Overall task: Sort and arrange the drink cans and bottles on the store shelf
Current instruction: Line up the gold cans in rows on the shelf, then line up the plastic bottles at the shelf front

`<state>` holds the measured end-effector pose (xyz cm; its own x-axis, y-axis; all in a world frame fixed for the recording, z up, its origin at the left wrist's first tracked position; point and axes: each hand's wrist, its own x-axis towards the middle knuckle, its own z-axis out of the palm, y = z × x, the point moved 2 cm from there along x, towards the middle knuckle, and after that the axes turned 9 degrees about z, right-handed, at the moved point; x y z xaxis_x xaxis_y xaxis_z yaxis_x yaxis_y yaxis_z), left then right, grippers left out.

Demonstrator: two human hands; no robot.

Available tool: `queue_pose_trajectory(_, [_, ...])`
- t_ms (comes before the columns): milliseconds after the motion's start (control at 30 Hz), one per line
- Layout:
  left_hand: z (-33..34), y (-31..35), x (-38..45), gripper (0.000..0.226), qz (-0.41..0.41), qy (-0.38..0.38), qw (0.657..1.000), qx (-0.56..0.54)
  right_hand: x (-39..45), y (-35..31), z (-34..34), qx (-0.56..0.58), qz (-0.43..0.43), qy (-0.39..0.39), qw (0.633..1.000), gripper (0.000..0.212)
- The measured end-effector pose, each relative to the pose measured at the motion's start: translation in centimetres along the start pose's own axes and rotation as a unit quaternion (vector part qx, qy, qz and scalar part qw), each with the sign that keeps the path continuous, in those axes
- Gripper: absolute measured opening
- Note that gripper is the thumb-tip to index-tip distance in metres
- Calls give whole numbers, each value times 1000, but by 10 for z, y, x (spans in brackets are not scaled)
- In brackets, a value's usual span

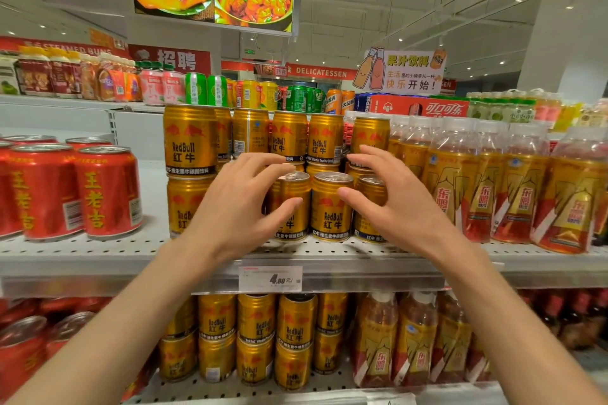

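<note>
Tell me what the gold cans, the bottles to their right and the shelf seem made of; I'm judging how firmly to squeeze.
The gold cylindrical Red Bull cans look like thin glossy metal: silvery pull-tab tops, sharp highlights. The amber bottles with gold labels look like clear plastic with shiny film sleeves and white caps. The pale grey perforated shelf appears to be matte painted sheet metal.
</note>
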<state>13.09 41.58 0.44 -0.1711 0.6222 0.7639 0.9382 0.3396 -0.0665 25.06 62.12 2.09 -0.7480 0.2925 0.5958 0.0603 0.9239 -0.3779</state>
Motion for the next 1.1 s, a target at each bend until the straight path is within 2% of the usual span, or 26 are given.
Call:
queue_pose_trajectory(100, [1,11,-25,48,-14,96,992,-79,-30,2,4,72,44,48,995,61])
queue_pose_trajectory(200, [0,25,-54,45,-35,132,977,-164,-65,2,11,135,78,61,986,56])
queue_pose_trajectory(367, [7,41,-111,37,-137,119,929,-322,-124,1,26,258,167,100,946,35])
queue_pose_trajectory(533, [42,43,-158,25,-259,95,867,-416,-173,27,66,278,308,58,908,16])
queue_pose_trajectory(667, [75,52,-173,23,-315,24,840,-440,-199,50,77,266,368,22,891,14])
queue_pose_trajectory(867, [102,84,-163,22,-341,-21,826,-448,-211,88,66,273,392,16,878,15])
queue_pose_trajectory(1100, [143,154,-110,20,-335,-15,845,-417,-211,165,17,284,363,5,887,14])
